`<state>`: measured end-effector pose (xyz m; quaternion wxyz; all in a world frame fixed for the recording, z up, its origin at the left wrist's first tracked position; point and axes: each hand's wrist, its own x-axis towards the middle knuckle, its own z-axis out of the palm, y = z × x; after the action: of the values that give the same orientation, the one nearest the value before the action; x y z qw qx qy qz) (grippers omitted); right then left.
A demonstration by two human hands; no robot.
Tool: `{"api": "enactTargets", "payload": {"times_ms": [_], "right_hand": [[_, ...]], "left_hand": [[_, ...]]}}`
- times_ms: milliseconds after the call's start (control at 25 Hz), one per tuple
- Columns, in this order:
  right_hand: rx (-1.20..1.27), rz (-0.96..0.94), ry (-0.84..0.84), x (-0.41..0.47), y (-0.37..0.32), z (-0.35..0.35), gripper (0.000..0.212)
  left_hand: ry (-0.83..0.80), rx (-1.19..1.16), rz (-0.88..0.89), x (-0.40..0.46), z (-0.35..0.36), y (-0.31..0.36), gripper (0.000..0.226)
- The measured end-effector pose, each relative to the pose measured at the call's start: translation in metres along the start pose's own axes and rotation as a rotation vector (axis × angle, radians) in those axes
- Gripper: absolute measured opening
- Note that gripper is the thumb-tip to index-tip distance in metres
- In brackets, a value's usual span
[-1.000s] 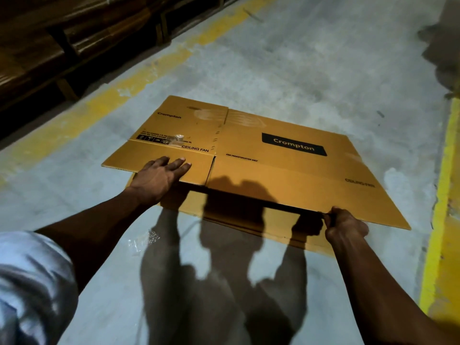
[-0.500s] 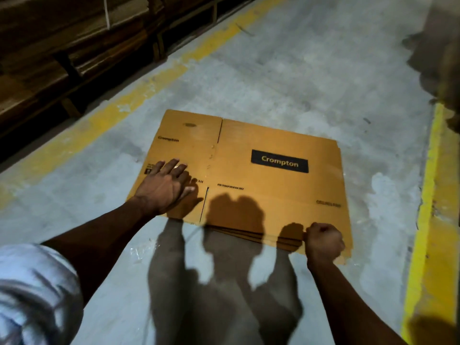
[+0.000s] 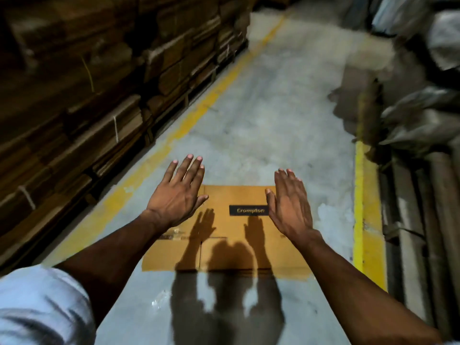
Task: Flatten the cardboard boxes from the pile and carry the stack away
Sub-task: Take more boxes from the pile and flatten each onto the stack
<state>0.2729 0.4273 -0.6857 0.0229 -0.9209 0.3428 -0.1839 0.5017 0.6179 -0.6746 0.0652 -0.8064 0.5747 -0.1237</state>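
A flattened yellow-brown cardboard box (image 3: pixel 231 252) with a black "Crompton" label lies flat on the grey concrete floor in front of me, on top of other flat sheets whose edges show at its near side. My left hand (image 3: pixel 178 195) hovers above the box's far left corner, fingers spread, holding nothing. My right hand (image 3: pixel 290 202) is raised above the box's right side, palm turned inward, fingers straight and apart, also empty. Both hands cast shadows on the cardboard.
Tall stacks of bundled flat cardboard (image 3: pixel 87 95) line the left side behind a yellow floor stripe (image 3: pixel 189 118). On the right, another yellow stripe (image 3: pixel 361 195), grey sacks (image 3: pixel 418 115) and long rolls (image 3: pixel 428 220). The aisle floor (image 3: pixel 268 108) runs ahead.
Both hands have let go of the box and lifted off it with fingers spread. The box now lies flat on the pile. My view has tipped up along the aisle.
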Motion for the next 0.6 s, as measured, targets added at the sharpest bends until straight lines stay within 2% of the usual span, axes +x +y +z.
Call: {"api": "enactTargets", "payload": {"times_ms": [160,280,440,600], "right_hand": [[-0.046,0.027,0.085,0.042,-0.004,-0.155,0.062],[-0.119,0.028,0.282,0.066,0.003,-0.29,0.057],[-0.238,0.087,0.493,0.083,0.027,-0.445,0.052],[-0.364,0.235,0.662,0.064,0.077,-0.6,0.055]], "left_hand": [[0.117,0.027,0.073,0.044,-0.148,-0.017,0.08],[0.24,0.009,0.148,0.077,-0.268,-0.014,0.08],[0.378,-0.045,0.266,0.124,-0.41,0.012,0.079],[0.569,-0.091,0.406,0.175,-0.552,0.075,0.078]]}}
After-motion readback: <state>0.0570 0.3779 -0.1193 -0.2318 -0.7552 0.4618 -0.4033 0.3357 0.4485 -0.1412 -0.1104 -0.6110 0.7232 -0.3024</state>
